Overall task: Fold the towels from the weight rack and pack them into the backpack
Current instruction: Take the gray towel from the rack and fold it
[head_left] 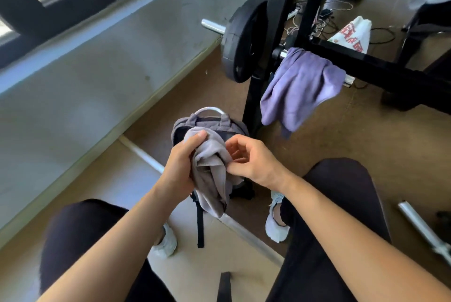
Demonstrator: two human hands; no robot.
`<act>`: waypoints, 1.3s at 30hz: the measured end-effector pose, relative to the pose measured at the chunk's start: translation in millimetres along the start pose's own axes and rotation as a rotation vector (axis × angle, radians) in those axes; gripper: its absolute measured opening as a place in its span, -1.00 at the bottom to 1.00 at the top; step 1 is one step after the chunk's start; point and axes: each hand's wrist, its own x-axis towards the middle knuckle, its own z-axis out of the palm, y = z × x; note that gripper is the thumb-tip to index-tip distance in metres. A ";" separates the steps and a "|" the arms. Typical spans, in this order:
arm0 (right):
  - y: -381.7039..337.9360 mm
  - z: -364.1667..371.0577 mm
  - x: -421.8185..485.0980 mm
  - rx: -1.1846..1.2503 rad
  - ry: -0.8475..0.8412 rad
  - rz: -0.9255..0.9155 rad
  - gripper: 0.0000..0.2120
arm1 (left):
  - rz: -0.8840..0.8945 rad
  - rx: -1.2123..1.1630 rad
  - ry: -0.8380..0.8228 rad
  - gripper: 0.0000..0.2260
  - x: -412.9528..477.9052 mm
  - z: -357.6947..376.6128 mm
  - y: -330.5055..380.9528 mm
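A crumpled grey towel (211,174) hangs between my hands, just above the grey backpack (188,122) standing on the floor between my feet. My left hand (181,162) grips the towel's upper part, thumb on top. My right hand (251,161) pinches an edge of the towel with thumb and curled fingers. A purple towel (300,84) hangs draped over the bar of the black weight rack (283,9), behind and to the right of the backpack. The backpack's opening is mostly hidden by the grey towel.
A black weight plate (241,40) sits on a bar against the rack. The wall (97,70) and a window are at left. A loose steel bar (424,231) lies on the floor at right. A white printed bag (353,33) and cables lie beyond the rack.
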 end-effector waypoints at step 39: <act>32.1 41.3 -59.4 -0.535 0.052 0.177 -0.75 | 0.180 0.683 -0.094 -0.80 -58.3 -47.3 -98.8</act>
